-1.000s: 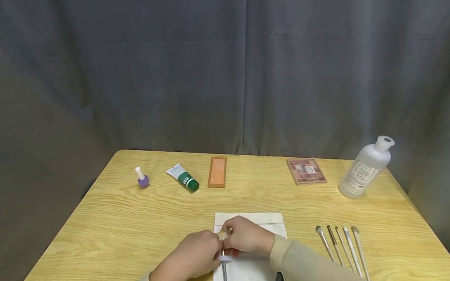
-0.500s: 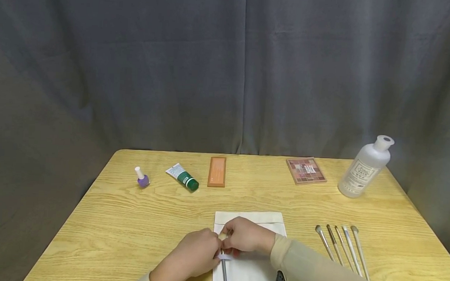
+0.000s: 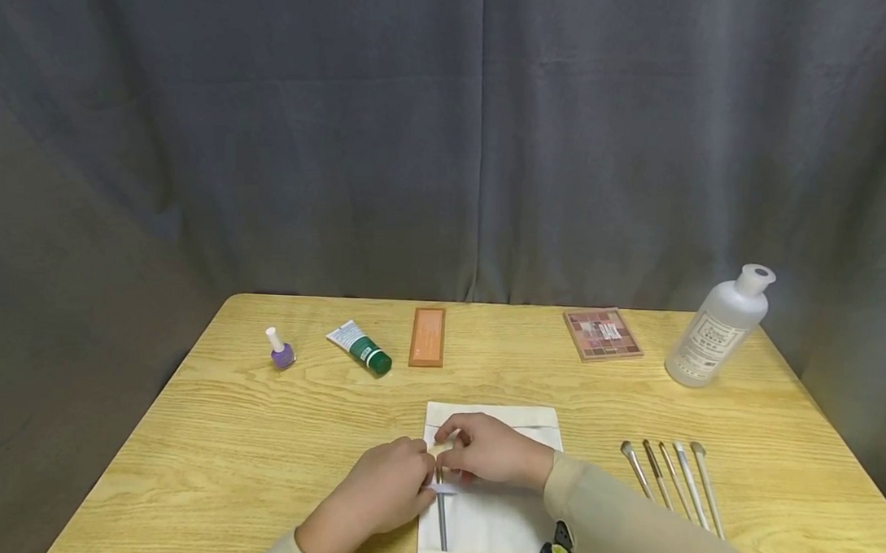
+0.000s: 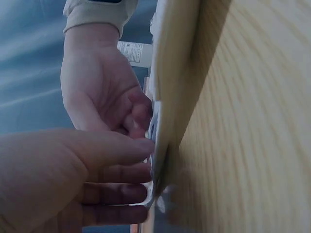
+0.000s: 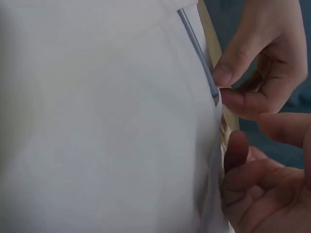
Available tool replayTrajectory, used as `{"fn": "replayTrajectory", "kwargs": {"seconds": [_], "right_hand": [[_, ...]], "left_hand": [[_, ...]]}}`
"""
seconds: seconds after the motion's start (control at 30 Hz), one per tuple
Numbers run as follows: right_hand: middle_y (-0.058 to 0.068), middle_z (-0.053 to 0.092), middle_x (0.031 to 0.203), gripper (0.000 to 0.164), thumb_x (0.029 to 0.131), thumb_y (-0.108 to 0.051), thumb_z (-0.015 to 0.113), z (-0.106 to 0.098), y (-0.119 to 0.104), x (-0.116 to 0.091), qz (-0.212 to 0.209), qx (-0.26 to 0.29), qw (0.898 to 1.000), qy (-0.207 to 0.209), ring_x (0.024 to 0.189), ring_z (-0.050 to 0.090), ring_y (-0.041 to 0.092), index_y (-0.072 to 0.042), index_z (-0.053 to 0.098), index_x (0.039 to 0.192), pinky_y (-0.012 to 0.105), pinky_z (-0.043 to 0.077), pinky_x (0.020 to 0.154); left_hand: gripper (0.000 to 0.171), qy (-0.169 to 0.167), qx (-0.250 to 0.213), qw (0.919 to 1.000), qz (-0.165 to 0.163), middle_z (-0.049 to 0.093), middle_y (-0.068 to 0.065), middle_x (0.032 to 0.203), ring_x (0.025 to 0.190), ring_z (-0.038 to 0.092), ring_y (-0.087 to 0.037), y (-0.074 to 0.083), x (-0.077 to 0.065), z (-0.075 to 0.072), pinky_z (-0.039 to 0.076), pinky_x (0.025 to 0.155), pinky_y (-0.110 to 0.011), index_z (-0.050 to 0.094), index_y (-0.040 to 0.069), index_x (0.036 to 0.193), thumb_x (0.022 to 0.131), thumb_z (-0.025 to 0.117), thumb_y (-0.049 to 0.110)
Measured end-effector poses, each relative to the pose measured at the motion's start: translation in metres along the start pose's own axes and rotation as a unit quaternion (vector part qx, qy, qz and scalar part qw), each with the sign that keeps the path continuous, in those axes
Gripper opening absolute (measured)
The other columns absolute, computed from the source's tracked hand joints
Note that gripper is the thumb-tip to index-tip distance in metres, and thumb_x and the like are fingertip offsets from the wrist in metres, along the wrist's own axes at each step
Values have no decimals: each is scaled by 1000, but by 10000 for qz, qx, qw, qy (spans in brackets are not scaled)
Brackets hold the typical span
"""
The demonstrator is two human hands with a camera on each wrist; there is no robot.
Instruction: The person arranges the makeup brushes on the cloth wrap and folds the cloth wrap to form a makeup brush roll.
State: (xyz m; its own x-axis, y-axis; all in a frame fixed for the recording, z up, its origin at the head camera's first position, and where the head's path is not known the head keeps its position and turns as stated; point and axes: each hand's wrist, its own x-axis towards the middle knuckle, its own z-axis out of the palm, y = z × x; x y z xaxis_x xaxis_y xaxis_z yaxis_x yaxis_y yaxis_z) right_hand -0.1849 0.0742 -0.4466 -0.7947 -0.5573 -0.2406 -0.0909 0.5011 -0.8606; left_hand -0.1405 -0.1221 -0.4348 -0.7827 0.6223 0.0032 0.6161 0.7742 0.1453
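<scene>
A white cloth roll (image 3: pixel 503 523) lies at the table's front. Along its left side lies a makeup brush (image 3: pixel 442 522) with a grey handle, passing under a narrow pale strap (image 3: pixel 446 489). My left hand (image 3: pixel 395 482) pinches the cloth's left edge beside the strap; in the right wrist view its thumb and finger meet at the brush handle (image 5: pixel 198 53). My right hand (image 3: pixel 497 451) curls its fingers round the brush's upper part, mostly hiding the metal collar and pale bristle head. In the left wrist view, the right hand (image 4: pixel 102 87) appears behind the left hand (image 4: pixel 63 170).
Several makeup brushes (image 3: pixel 666 478) lie in a row to the right. Farther back are purple nail polish (image 3: pixel 282 355), a green-capped tube (image 3: pixel 363 348), an orange palette (image 3: pixel 428 338), a makeup palette (image 3: pixel 604 334) and a translucent bottle (image 3: pixel 715 331). A dark curtain (image 3: pixel 477 147) hangs behind the table.
The cloth roll has shifted slightly away from me, with the brush and both hands, showing its folded near hem and the handle's end. My right index finger has spread from the thumb.
</scene>
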Motion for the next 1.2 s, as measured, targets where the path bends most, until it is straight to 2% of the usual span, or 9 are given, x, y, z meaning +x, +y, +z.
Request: {"fn": "replayTrajectory", "kwargs": {"seconds": [0.13, 0.27, 0.4, 0.47, 0.7, 0.9, 1.07, 1.2], "right_hand": [[6, 64, 74, 22, 98, -21, 65, -15, 3, -17, -329, -84, 9992, 223, 60, 58, 17, -8, 66, 116, 28, 44, 55], [8, 63, 76, 21, 100, -21, 63, -41, 7, -39, -577, -257, 9963, 576, 63, 60, 20, -5, 68, 113, 29, 46, 55], [12, 66, 84, 24, 100, -23, 62, -72, 13, -63, -476, -318, 9934, 993, 71, 63, 24, -4, 68, 112, 32, 52, 61], [13, 67, 89, 23, 100, -24, 63, -86, 17, -75, -381, -364, 9912, 1215, 75, 64, 26, -4, 68, 111, 33, 55, 65], [5, 66, 89, 19, 98, -28, 66, -122, 38, -107, 44, -1173, 9771, 1774, 75, 59, 18, -10, 70, 100, 30, 51, 62], [0, 63, 79, 15, 94, -24, 71, -134, 58, -129, 654, -1783, 9664, 1733, 67, 55, 15, -9, 70, 93, 32, 48, 58], [0, 61, 71, 13, 91, -21, 73, -131, 70, -136, 968, -1767, 9676, 1519, 57, 54, 15, -9, 68, 88, 31, 46, 51], [-2, 59, 68, 14, 86, -18, 76, -126, 75, -137, 1054, -1907, 9641, 1515, 55, 52, 13, -10, 66, 82, 29, 45, 50]], "left_hand": [[19, 68, -168, 9998, -1, 47, 9, 80, 75, 43, -9, 2, 2, 0, 44, 65, -25, 62, 18, 77, 89, 73, 27], [13, 43, -333, 9994, 122, 58, 8, 95, 90, 50, -11, 6, 6, 3, 48, 80, -27, 71, 16, 89, 91, 71, 30], [20, -104, -229, 9991, 329, 63, 3, 120, 118, 51, -16, 11, 9, 8, 46, 100, -36, 75, 16, 104, 94, 68, 33], [22, -157, -150, 9988, 428, 63, 2, 127, 126, 49, -18, 14, 10, 10, 43, 105, -40, 75, 17, 107, 95, 66, 33], [22, -424, -175, 9979, 461, 61, 4, 131, 128, 50, -18, 18, 8, 11, 40, 108, -42, 75, 21, 112, 93, 71, 31], [19, -514, -208, 9972, 509, 61, 6, 130, 127, 50, -17, 19, 9, 10, 40, 108, -41, 74, 24, 110, 93, 73, 31], [16, -549, -301, 9969, 467, 59, 6, 129, 125, 51, -17, 17, 6, 12, 41, 107, -42, 72, 24, 108, 93, 72, 30], [16, -473, -342, 9971, 486, 59, 6, 128, 122, 52, -17, 16, 4, 12, 42, 105, -43, 72, 24, 108, 92, 73, 29]]}}
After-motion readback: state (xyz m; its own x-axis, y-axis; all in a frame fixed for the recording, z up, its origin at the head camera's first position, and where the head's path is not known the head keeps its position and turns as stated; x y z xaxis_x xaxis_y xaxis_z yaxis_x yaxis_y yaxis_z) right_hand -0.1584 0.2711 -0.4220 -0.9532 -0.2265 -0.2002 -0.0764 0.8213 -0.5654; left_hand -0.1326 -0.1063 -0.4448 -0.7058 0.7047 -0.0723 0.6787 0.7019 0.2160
